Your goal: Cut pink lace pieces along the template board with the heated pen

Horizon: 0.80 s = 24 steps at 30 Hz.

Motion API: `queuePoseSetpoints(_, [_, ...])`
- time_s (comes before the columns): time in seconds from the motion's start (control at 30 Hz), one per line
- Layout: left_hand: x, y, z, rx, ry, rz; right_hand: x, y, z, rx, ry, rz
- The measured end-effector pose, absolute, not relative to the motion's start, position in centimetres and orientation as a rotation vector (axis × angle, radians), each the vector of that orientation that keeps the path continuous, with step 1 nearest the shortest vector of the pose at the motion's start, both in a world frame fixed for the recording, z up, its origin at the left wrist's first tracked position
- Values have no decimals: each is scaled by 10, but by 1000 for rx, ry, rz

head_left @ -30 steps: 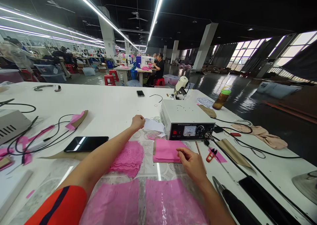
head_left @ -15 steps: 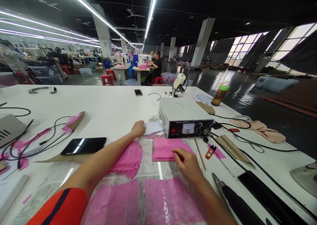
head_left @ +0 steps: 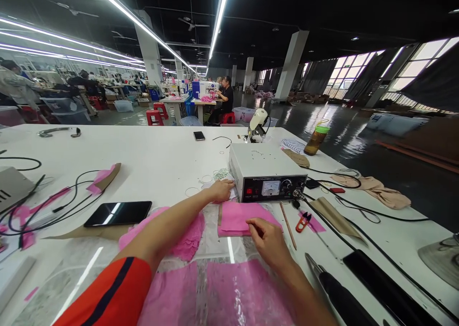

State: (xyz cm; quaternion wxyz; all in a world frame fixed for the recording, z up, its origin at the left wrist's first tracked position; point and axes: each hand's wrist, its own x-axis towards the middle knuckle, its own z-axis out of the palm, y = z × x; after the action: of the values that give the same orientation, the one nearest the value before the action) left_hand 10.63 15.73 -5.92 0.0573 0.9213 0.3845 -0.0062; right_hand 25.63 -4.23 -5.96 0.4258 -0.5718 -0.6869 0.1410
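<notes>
While the right hand (head_left: pixel 267 237) pinches the pink stack (head_left: pixel 238 217) at six o'clock of the meter box (head_left: pixel 267 172), the left hand (head_left: pixel 221 190), fingers curled on white paper (head_left: pixel 229 188), could drag the neighbouring lace (head_left: pixel 186 235) askew.

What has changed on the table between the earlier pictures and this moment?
The left hand moved right, from the white paper toward the white control box, and now rests by the far edge of the folded pink fabric stack. The right hand stayed pinching that stack's near edge. The black phone and red snips did not move.
</notes>
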Motion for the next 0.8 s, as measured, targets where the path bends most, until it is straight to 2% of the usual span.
queuePoseSetpoints(0.27, [109,167,-54,2739,1186,-107,255,-46,-56,-1402,-1722,318])
queuePoseSetpoints(0.5, [104,151,-37,2659,1213,184,267,-40,-62,-1465,-1609,296])
queuePoseSetpoints(0.8, [73,70,-28,2650,725,166,283,-26,-73,-1553,-1582,340])
